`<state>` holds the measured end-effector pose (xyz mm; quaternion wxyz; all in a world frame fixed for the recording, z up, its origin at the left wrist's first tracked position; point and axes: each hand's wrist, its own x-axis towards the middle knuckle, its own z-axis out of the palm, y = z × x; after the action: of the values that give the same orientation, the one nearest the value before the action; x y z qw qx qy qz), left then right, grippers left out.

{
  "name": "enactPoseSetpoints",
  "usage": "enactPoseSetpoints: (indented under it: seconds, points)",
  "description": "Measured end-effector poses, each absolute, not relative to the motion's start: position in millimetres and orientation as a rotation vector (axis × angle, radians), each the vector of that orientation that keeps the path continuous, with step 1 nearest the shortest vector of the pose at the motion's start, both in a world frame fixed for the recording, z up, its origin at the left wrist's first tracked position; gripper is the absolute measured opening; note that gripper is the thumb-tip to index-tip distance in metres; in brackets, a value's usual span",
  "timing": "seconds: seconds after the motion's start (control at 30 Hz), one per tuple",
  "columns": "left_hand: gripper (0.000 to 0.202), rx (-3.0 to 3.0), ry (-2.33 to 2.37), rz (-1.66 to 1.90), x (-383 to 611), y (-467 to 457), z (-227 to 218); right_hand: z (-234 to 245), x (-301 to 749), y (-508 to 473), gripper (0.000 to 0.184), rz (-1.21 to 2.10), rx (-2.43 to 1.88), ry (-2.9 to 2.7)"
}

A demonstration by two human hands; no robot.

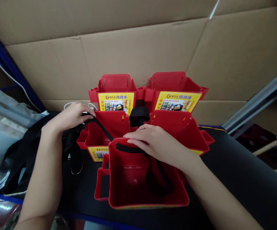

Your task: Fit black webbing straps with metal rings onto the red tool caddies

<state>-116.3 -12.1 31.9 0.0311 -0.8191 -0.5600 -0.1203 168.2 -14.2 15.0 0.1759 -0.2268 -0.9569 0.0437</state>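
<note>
A red plastic box (131,191) with an open top stands nearest me, a loop-shaped side holder on its left. A black webbing strap (104,130) runs from behind its back wall, through a slot and across the inside, and a loose length droops into the box. My left hand (68,116) is closed, pinching the strap between thumb and fingertips, to the left above another red box (104,127). My right hand (156,140) is closed over the back rim of the nearest box, fingers at the top edge beside the strap. Its thumb is hidden.
Behind stand several more red boxes with yellow labels, including a back left box (115,83) and a back right box (168,83). A black band (139,115) lies between them. Black straps (30,140) pile at the left of the black table (239,166). Cardboard (138,54) forms the back wall.
</note>
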Motion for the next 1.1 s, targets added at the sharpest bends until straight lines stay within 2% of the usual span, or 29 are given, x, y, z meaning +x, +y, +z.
enactPoseSetpoints:
  seconds: [0.17,0.27,0.5,0.63,0.73,0.93,1.1]
  points:
    - [0.034,-2.861,-1.511,-0.312,-81.9,-30.6,36.2,14.8,167.2,-13.8,0.028,0.148,-0.636,-2.695]
    - [0.02,-3.128,-1.351,-0.226,-62.0,-29.4,33.8,14.9,167.3,-14.5,0.028,0.15,-0.622,-2.686]
    - [0.022,-2.483,-1.781,-0.383,-120.5,-14.7,33.1,15.8,168.1,-15.3,0.027,0.16,-0.617,-2.692]
    - [0.041,-2.879,-1.568,-0.336,-94.8,-19.2,32.2,15.5,167.6,-14.4,0.028,0.204,-0.641,-2.7]
    - [0.034,-3.054,-1.397,-0.231,-71.1,-15.4,29.6,13.7,168.6,-12.8,0.027,0.219,-0.655,-2.698]
    - [0.034,-2.361,-1.761,-0.466,-108.7,-3.7,29.2,10.8,170.6,-10.2,0.024,0.19,-0.58,-2.674]
    - [0.033,-2.158,-1.915,-0.607,-128.1,-7.9,33.6,9.0,171.1,-9.6,0.025,0.17,-0.562,-2.652]
